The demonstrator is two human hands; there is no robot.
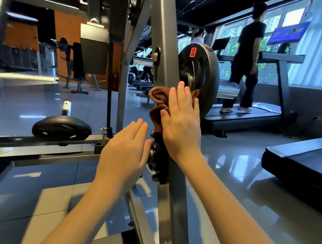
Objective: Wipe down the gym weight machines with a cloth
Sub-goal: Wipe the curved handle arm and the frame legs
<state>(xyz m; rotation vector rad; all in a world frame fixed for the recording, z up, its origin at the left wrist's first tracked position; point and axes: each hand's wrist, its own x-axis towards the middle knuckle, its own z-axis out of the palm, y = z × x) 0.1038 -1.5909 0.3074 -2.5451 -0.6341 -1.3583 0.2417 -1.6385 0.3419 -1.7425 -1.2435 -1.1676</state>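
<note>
A grey steel upright (pixel 165 42) of the weight machine runs up the middle of the view. My right hand (pixel 182 122) presses a brown cloth (pixel 158 105) flat against it, fingers straight and pointing up. A black pivot joint with bolts (pixel 157 161) sits just below the cloth. My left hand (pixel 127 154) is flat with straight fingers beside that joint, its fingertips touching or nearly touching it. A black weight plate (pixel 201 74) with a red label hangs on the machine behind my right hand.
Another black plate (pixel 62 127) rests on a low horizontal bar (pixel 34 144) at left. Treadmills (pixel 256 116) stand at right, and a person in black (pixel 246 57) walks on one. A further treadmill deck (pixel 307 159) is near right. The floor is glossy tile.
</note>
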